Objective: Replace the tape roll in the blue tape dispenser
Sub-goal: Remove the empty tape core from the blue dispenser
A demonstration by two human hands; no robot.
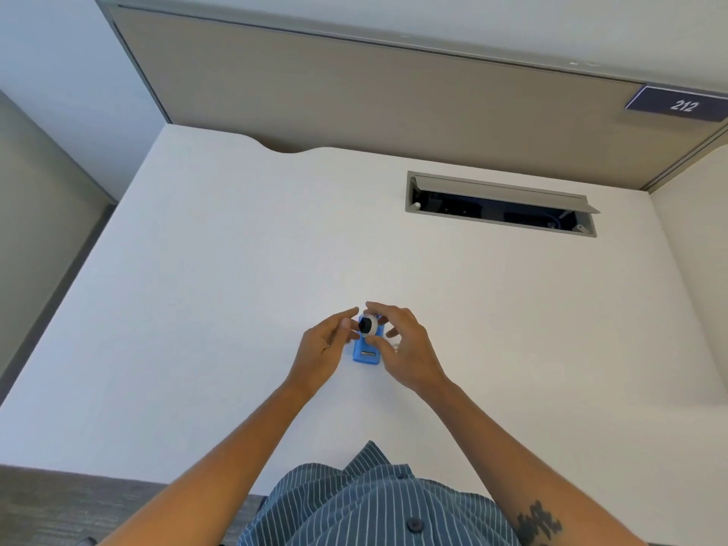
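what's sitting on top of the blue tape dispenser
A white tape roll with a dark core, pinched by the right hand, sits over the blue tape dispenser. Whether it is seated is hidden.

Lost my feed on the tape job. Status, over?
Right hand pinching roll over the blue dispenser. Left hand open beside it, fingertips near the roll. Dispenser flat on desk. Nothing in the way.

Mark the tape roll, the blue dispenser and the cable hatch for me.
tape roll (368, 324), head view, white outer band.
blue dispenser (366, 353), head view, near end by the cutter.
cable hatch (500, 189), head view, raised grey lid.
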